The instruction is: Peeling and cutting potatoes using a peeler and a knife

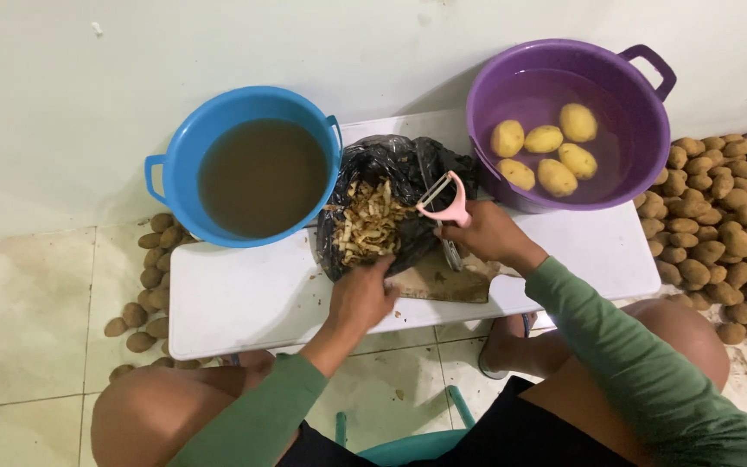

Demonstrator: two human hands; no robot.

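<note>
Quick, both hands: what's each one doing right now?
Left hand: closed at the edge of the black bag of peels; what it grips cannot be told.
Right hand: closed on the pink peeler.

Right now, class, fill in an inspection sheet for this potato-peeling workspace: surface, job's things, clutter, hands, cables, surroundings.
Surface: low white table on tiled floor.
Job's things: pink peeler; black bag of peelings; wooden board; purple tub with five peeled potatoes in water.
Clutter: blue tub of murky water.
Hands: right hand holds the peeler; left hand at the peelings.
Cables: nothing seen.
Surroundings: unpeeled potatoes heaped on the floor.
</note>
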